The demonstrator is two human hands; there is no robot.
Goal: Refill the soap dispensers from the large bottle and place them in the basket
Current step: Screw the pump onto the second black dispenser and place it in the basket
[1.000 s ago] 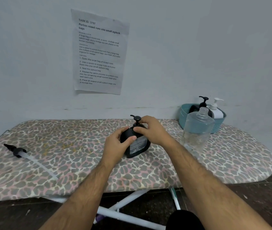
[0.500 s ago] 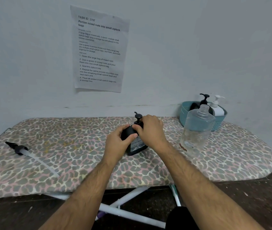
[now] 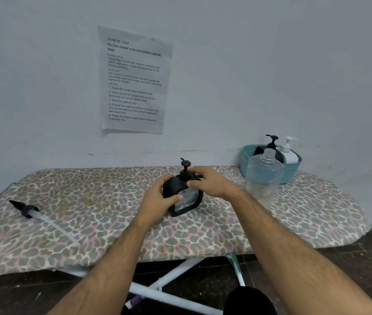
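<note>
A black soap dispenser (image 3: 186,200) with a black pump head stands mid-board on the leopard-print ironing board (image 3: 89,223). My left hand (image 3: 157,201) grips its left side, thumb on the label. My right hand (image 3: 210,181) holds the pump collar at its top. The large clear bottle (image 3: 263,176), uncapped and nearly empty, stands to the right. Behind it a teal basket (image 3: 292,171) holds a black dispenser (image 3: 271,144) and a white dispenser (image 3: 290,153).
The big bottle's pump (image 3: 29,211) with its long clear tube lies on the board's left end. A printed sheet (image 3: 134,80) hangs on the grey wall. White board legs (image 3: 173,276) cross above the dark floor below.
My right hand has shifted on the pump collar, fingers now spread lower across the dispenser's top. The view has tilted slightly; the dispenser stays in place.
</note>
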